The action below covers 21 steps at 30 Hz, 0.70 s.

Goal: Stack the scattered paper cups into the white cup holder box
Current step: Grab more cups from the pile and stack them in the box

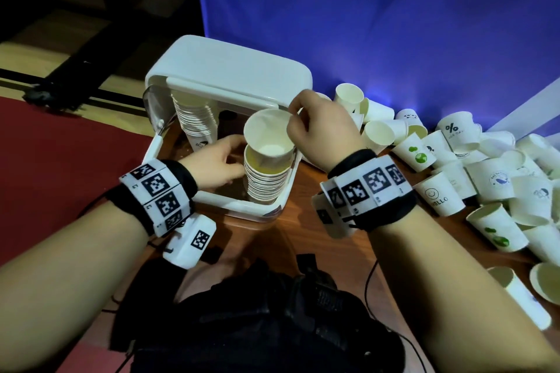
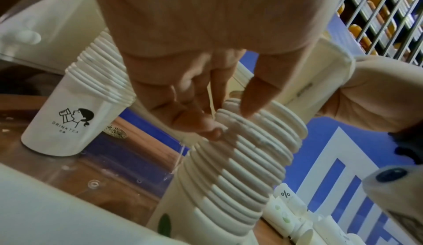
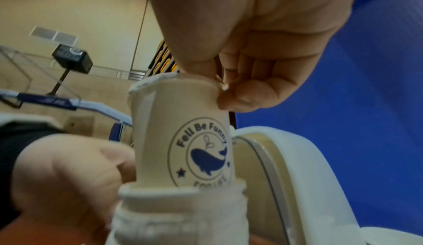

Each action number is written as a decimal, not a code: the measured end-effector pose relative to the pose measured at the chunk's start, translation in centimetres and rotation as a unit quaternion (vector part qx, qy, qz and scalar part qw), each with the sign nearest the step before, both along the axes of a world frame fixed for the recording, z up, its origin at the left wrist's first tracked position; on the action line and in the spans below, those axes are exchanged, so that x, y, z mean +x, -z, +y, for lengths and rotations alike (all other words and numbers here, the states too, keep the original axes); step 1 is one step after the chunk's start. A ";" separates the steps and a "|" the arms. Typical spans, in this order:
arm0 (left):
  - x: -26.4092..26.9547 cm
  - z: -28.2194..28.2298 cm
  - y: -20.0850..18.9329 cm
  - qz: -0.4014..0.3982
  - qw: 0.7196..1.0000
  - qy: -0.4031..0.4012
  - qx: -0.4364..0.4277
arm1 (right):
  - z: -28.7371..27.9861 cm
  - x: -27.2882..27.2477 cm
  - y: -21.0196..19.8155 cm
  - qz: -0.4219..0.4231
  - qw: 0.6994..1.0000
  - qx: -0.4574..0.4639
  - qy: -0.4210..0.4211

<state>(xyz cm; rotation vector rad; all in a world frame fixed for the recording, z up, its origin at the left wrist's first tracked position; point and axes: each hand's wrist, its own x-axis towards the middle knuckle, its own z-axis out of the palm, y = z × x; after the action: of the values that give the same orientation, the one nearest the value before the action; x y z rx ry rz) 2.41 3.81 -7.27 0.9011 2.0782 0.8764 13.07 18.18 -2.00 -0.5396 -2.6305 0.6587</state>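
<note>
The white cup holder box [image 1: 230,76] stands with its front open and holds two cup stacks. The back stack [image 1: 194,118] shows a "DRINKTEA" cup [image 2: 66,118] at its base. My left hand [image 1: 239,160] grips the upper rims of the front stack [image 1: 266,182] between thumb and fingertips [image 2: 251,102]. My right hand [image 1: 292,118] pinches the rim of a single whale-logo paper cup [image 3: 183,136]. The cup's base sits tilted in the top of the front stack [image 3: 181,203].
A large pile of scattered paper cups [image 1: 472,166] covers the wooden table [image 1: 303,221] to the right of the box. A blue backdrop [image 1: 394,24] rises behind. Black gear with cables [image 1: 257,312] lies near my body. A red surface [image 1: 60,160] spreads to the left.
</note>
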 end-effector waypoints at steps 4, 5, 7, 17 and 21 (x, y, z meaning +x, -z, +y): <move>-0.3 -0.1 0.3 0.025 1.000 0.016 0.005 | -0.6 -0.1 2.4 -0.081 0.995 0.064 0.002; -0.3 0.0 0.4 0.026 0.999 0.025 0.008 | -0.7 0.0 3.0 -0.099 0.992 0.078 0.007; -0.2 0.0 0.6 0.037 0.999 0.035 0.005 | -1.0 0.2 4.0 -0.126 0.987 0.095 0.020; -0.4 -0.1 1.6 0.053 0.997 0.035 -0.033 | -0.6 1.6 4.2 -0.165 0.983 -0.076 0.021; -0.3 -0.2 1.9 0.064 0.993 0.047 -0.088 | -0.8 2.3 5.2 -0.265 0.953 -0.145 -0.008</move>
<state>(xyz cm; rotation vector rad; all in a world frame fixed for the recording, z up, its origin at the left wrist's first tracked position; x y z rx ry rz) 2.09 3.62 -9.15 0.9713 2.1648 0.5887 15.32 17.41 -7.18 -0.8872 -3.0488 1.0389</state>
